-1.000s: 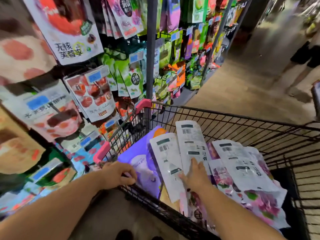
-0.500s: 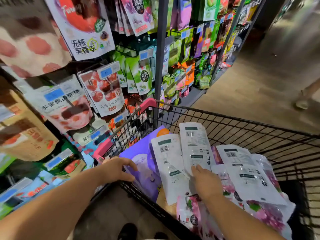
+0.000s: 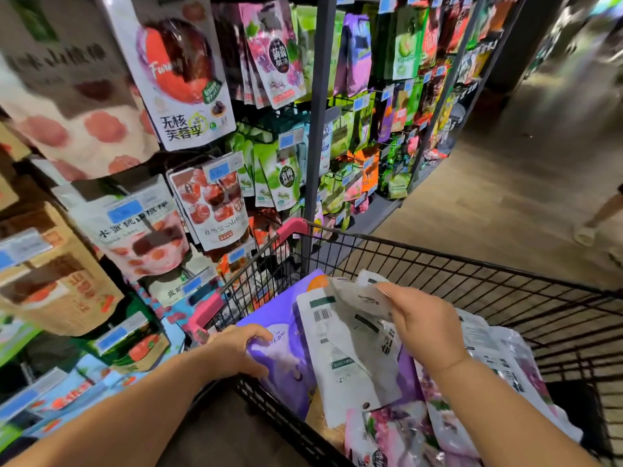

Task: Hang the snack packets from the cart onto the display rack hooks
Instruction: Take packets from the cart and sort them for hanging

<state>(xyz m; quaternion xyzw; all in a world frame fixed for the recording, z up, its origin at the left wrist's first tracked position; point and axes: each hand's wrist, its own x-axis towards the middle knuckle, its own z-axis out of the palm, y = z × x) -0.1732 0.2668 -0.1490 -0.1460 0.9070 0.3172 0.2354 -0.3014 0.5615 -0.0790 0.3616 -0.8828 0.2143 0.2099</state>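
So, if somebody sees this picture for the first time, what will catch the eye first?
Probably the wall of bright hanging snack packets on the grey display rack, filling the left and top. Next, the right hand in the middle, pinching a white barcoded packet above the black wire cart, while the left hand grips its near rim.

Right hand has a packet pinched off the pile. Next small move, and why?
Probably lift the white-backed snack packet clear of the black wire cart and swing it left toward the grey display rack. The right hand pinches its top, its lower part lies among the pile, and the left hand grips the cart rim.
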